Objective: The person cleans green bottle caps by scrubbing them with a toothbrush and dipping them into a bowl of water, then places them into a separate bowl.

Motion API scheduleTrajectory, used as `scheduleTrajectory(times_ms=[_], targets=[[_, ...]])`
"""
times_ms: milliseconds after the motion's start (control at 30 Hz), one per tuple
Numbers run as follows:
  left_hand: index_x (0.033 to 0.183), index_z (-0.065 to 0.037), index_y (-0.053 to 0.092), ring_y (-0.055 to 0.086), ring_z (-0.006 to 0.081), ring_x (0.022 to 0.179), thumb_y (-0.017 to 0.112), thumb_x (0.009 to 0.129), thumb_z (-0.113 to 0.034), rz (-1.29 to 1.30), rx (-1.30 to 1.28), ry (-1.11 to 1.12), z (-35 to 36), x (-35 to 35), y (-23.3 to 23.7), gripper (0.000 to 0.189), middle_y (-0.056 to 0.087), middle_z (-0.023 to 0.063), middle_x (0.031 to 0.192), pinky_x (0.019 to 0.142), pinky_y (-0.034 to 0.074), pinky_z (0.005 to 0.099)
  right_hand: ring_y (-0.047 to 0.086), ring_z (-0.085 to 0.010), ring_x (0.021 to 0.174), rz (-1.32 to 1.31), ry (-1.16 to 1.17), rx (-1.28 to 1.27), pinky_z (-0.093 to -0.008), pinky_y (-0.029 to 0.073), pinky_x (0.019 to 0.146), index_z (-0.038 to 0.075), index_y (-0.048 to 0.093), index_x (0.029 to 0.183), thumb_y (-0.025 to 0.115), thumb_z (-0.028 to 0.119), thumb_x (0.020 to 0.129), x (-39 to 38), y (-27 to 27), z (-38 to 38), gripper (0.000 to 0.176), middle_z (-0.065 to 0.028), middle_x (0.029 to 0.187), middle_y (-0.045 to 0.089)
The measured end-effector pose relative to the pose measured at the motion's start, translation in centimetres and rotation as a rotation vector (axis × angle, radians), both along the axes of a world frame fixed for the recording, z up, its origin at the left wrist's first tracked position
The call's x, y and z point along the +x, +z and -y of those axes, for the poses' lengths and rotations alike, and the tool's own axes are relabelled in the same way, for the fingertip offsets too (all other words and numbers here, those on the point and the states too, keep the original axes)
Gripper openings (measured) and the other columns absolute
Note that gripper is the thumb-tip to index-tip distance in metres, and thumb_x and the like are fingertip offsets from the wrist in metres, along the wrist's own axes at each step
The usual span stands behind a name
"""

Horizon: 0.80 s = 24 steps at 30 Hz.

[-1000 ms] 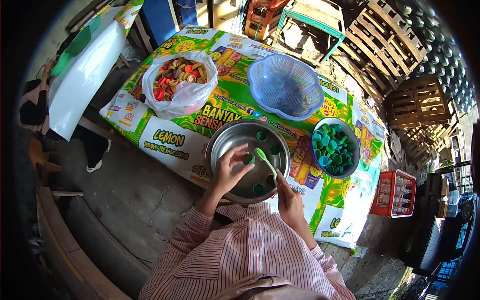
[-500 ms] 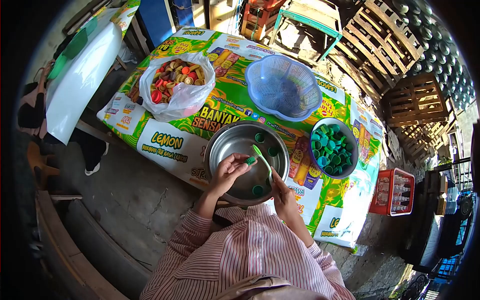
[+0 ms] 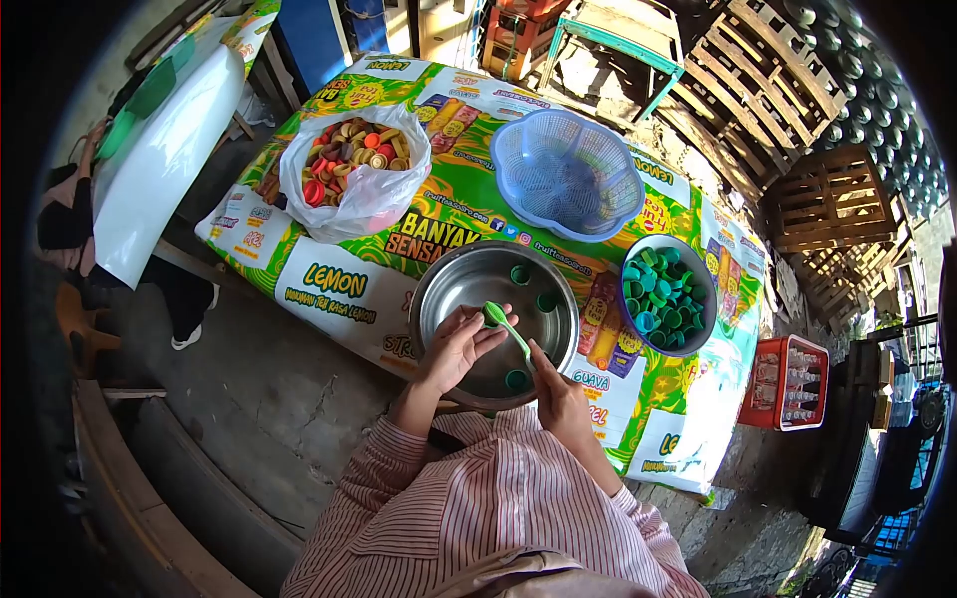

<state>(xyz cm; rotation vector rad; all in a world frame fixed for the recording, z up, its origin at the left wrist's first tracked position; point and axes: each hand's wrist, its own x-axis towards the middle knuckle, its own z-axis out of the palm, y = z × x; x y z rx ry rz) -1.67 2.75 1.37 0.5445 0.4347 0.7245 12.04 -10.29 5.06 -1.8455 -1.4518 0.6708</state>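
Note:
My left hand (image 3: 454, 349) pinches a dark green bottle cap (image 3: 487, 322) over the steel basin (image 3: 431, 289). My right hand (image 3: 560, 399) grips the handle of a green-and-white toothbrush (image 3: 518, 341). The brush's bright green head lies against the cap and hides part of it. Inside the basin sit loose green caps, one green cap (image 3: 519, 275) by the far wall, another (image 3: 546, 301) at the right and a third (image 3: 515, 379) near my right hand. A dark-rimmed bowl (image 3: 625, 299) heaped with green caps stands to the right of the basin.
A white plastic bag (image 3: 369, 199) of red, yellow and brown caps stands at the back left. Behind the basin is a blue plastic colander (image 3: 568, 174). A red crate (image 3: 783, 384) of bottles is beyond the table's right side. Part of another person (image 3: 70, 219) shows at far left.
The toothbrush head has swung down and left onto the cap in my left hand. My right hand has shifted slightly left and down.

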Motion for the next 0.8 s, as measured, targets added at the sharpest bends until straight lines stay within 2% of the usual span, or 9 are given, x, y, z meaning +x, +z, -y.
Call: scheduleTrajectory(times_ms=[100, 200, 267, 333, 433, 467, 533, 567, 800], targets=[[0.097, -0.004, 0.048, 0.049, 0.0303, 0.113, 0.042, 0.093, -0.01, 0.059, -0.048, 0.011, 0.0, 0.0, -0.8, 0.01, 0.052, 0.0173, 0.116, 0.095, 0.044, 0.0361, 0.061, -0.0337, 0.06, 0.022, -0.067, 0.106, -0.0413, 0.045, 0.052, 0.016, 0.044, 0.128, 0.052, 0.003, 0.083, 0.0, -0.2, -0.2, 0.049, -0.0174, 0.067, 0.06], [0.102, -0.004, 0.048, 0.05, 0.0295, 0.112, 0.043, 0.092, -0.009, 0.081, -0.064, 0.035, -0.1, -0.2, -1.4, 0.012, 0.053, 0.0131, 0.116, 0.096, 0.043, 0.0354, 0.061, -0.0334, 0.06, 0.049, -0.072, 0.097, -0.0413, 0.045, 0.051, 0.017, 0.044, 0.128, 0.052, 0.004, 0.083, -0.1, 0.0, 0.2, 0.048, -0.0186, 0.066, 0.06], [0.106, -0.005, 0.048, 0.051, 0.0287, 0.11, 0.044, 0.092, -0.008, 0.083, -0.065, 0.045, 0.0, -0.2, -1.1, 0.016, 0.053, 0.0103, 0.115, 0.096, 0.042, 0.0352, 0.06, -0.033, 0.057, 0.072, -0.029, -0.022, -0.0409, 0.044, 0.05, 0.017, 0.044, 0.129, 0.051, 0.004, 0.084, -0.2, -0.3, 0.5, 0.047, -0.0189, 0.066, 0.059], [0.115, -0.005, 0.047, 0.054, 0.0221, 0.106, 0.046, 0.09, -0.007, 0.024, -0.064, 0.088, 0.2, -0.2, -1.0, 0.025, 0.054, 0.0053, 0.112, 0.096, 0.042, 0.0342, 0.059, -0.0334, 0.054, 0.014, -0.064, 0.044, -0.041, 0.044, 0.048, 0.016, 0.044, 0.129, 0.05, 0.005, 0.084, 0.2, -0.8, 0.4, 0.046, -0.0189, 0.064, 0.059], [0.119, -0.007, 0.047, 0.054, 0.0147, 0.102, 0.049, 0.089, -0.008, 0.024, -0.052, 0.046, -0.1, -0.3, -1.4, 0.03, 0.054, 0.0024, 0.109, 0.094, 0.042, 0.0313, 0.058, -0.0339, 0.051, -0.015, -0.033, 0.051, -0.0415, 0.043, 0.047, 0.016, 0.044, 0.129, 0.05, 0.005, 0.085, 0.2, -0.3, 0.4, 0.046, -0.0195, 0.061, 0.058], [0.119, -0.007, 0.047, 0.054, 0.0147, 0.102, 0.049, 0.089, -0.008, 0.024, -0.05, 0.045, -0.1, -0.4, -1.5, 0.03, 0.054, 0.0024, 0.109, 0.094, 0.042, 0.0313, 0.058, -0.0339, 0.051, -0.015, -0.035, 0.053, -0.0415, 0.043, 0.047, 0.016, 0.044, 0.129, 0.05, 0.005, 0.085, 0.2, -0.3, 0.4, 0.046, -0.0195, 0.061, 0.058], [0.12, -0.007, 0.047, 0.05, 0.0175, 0.11, 0.045, 0.091, -0.006, -0.226, 0.136, 0.065, -0.1, -0.6, -1.5, 0.03, 0.05, 0.0086, 0.118, 0.095, 0.041, 0.0316, 0.058, -0.0332, 0.049, 0.053, -0.038, 0.01, -0.0412, 0.043, 0.046, 0.017, 0.044, 0.129, 0.051, 0.006, 0.084, 0.1, -0.4, 0.4, 0.046, -0.019, 0.061, 0.058], [0.121, -0.006, 0.046, 0.05, 0.0141, 0.108, 0.048, 0.089, -0.004, -0.239, 0.148, 0.076, 0.0, -0.5, -1.5, 0.031, 0.05, 0.0084, 0.118, 0.094, 0.041, 0.0305, 0.058, -0.0329, 0.05, 0.072, -0.054, 0.016, -0.0415, 0.043, 0.046, 0.017, 0.045, 0.128, 0.051, 0.007, 0.085, 0.3, -0.2, 0.2, 0.045, -0.0185, 0.061, 0.058], [0.118, -0.003, 0.048, 0.05, 0.0155, 0.109, 0.049, 0.087, 0.0, -0.216, 0.222, 0.082, 0.0, -0.8, -0.5, 0.031, 0.05, 0.0084, 0.118, 0.095, 0.042, 0.0319, 0.058, -0.0308, 0.05, 0.122, -0.036, 0.088, -0.0404, 0.043, 0.045, 0.02, 0.045, 0.128, 0.054, 0.009, 0.084, 0.4, 0.0, 0.2, 0.046, -0.0158, 0.064, 0.059]])
